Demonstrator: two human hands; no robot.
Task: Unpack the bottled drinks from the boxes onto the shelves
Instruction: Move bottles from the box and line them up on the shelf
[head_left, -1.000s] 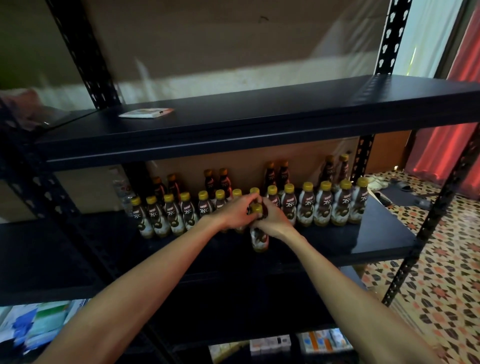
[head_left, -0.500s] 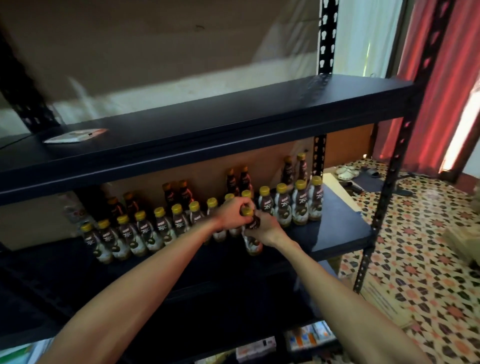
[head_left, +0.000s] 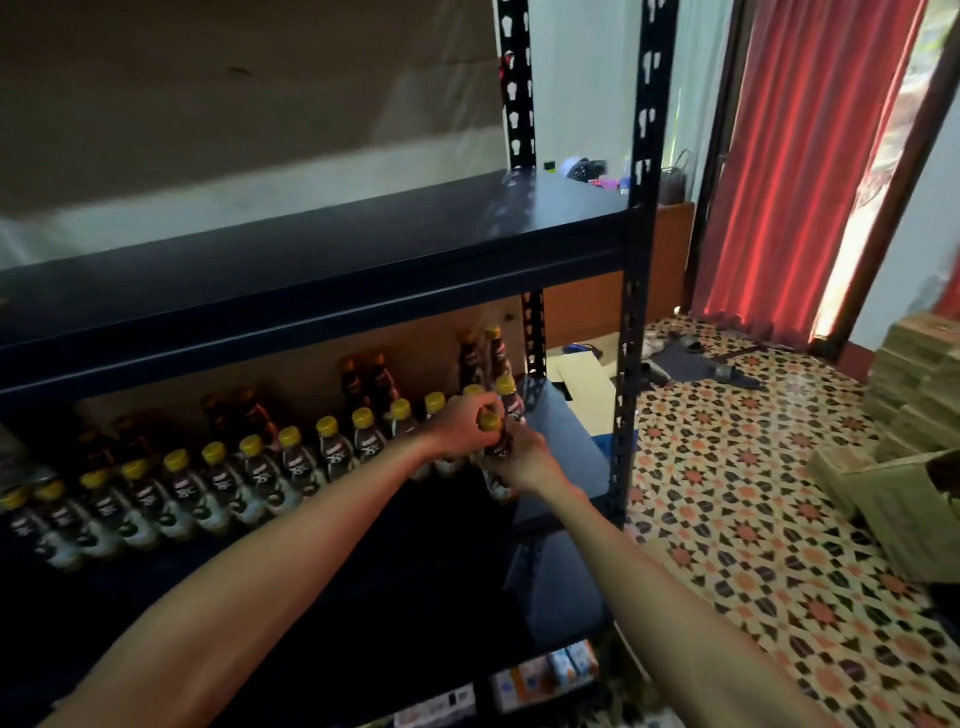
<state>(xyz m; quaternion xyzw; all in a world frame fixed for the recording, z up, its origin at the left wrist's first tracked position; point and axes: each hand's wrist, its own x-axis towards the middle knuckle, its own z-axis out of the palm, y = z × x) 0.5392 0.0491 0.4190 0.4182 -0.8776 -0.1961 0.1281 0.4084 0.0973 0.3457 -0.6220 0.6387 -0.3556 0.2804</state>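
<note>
Head camera, looking down along both bare forearms: the two hands meet on one bottle (head_left: 500, 446) that stands upright on the middle shelf (head_left: 563, 434), in front of the row's right end. The left hand (head_left: 460, 427) comes in from the lower left, and its fingers curl over the bottle's yellow cap. The right hand (head_left: 525, 461) sits just below and to the right of the left one, wrapped round the bottle's dark body, so only the cap, a strip of label and the pale base show.

Left of the left hand, a row of yellow-capped bottles (head_left: 291, 467) runs along the shelf, close together, out to the frame's left edge. Behind that row, farther from the hands, stand darker bottles with brown caps (head_left: 366, 384) against the brown back panel. Two more yellow caps show just beyond the left hand's knuckles.

Above both hands spans the upper shelf (head_left: 311, 260), black and glossy. Right of the right hand, a black perforated post (head_left: 631, 364) rises at the rack's front corner. Beyond the post lies a patterned tiled floor (head_left: 753, 493), with a red curtain (head_left: 805, 156) farther off and stacked cardboard boxes (head_left: 909, 374) at the far right. Below the forearms, small packages (head_left: 545, 670) sit on a lower level, too blurred to read.
</note>
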